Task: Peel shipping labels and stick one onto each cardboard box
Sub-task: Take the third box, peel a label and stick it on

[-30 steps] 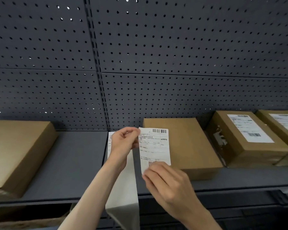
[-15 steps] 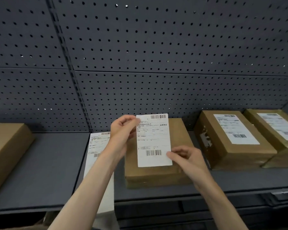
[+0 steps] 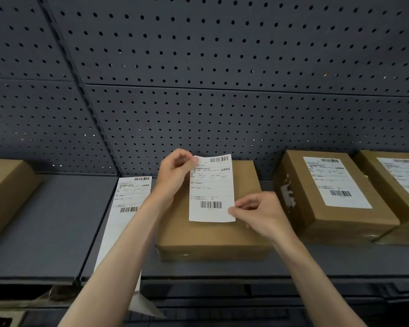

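A white shipping label (image 3: 210, 190) with barcodes hangs over the top of a plain cardboard box (image 3: 213, 234) in the middle of the shelf. My left hand (image 3: 174, 172) pinches its top left corner. My right hand (image 3: 257, 214) pinches its lower right corner. I cannot tell whether the label touches the box. A strip of labels (image 3: 125, 208) lies on the shelf left of the box, its backing hanging over the front edge. Two boxes at the right, one (image 3: 328, 197) and another (image 3: 397, 185), each carry a label.
A plain cardboard box (image 3: 5, 192) stands at the far left of the grey shelf (image 3: 52, 227). A dark pegboard wall (image 3: 222, 90) rises behind everything. Below the shelf edge a lower level (image 3: 246, 303) shows dimly.
The label has come off the strip and moved right, over the middle box. My right hand shifted from its bottom edge to its lower right corner. The strip now lies on the shelf.
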`<state>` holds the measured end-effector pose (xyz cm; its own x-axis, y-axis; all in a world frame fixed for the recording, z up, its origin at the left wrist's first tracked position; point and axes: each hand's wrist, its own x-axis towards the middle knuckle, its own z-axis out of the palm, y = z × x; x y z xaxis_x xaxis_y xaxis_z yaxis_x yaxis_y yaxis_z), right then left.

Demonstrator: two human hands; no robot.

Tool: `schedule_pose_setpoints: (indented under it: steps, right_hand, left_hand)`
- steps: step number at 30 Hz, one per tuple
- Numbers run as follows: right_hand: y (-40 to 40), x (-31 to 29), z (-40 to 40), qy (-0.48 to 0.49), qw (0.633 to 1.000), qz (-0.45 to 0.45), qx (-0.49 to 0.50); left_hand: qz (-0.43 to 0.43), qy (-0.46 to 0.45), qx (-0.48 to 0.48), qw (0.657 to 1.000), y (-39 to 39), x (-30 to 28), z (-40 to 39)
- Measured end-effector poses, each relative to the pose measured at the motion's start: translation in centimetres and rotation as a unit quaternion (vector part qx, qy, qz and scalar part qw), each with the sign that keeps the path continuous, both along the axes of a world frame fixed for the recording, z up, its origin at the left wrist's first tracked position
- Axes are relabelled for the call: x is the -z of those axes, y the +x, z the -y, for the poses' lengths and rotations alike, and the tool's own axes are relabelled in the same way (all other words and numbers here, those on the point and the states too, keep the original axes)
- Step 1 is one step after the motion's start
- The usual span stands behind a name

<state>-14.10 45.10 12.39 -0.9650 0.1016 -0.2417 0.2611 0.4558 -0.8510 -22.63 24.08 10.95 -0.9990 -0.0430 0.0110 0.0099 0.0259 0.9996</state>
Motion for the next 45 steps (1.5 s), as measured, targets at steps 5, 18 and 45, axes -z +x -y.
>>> schedule_pose_setpoints:
  steps: [5,18,45]
  right_hand:
    - [-0.4,0.1,-0.2,0.003,1.000,0.012,0.003]
    - [-0.4,0.3,-0.2,0.029,0.999,0.025,-0.002]
    - [-0.3,0.1,0.4,0.320,0.947,-0.034,-0.016]
  left_hand:
    - [-0.007,-0.015,0.002,1.000,-0.7,0.6,0.1]
    - [-0.013,-0.029,0.003,0.999,-1.7,1.6,0.1]
    - [-0.038,-0.208,-0.063,0.975,-1.9,2.1,-0.7]
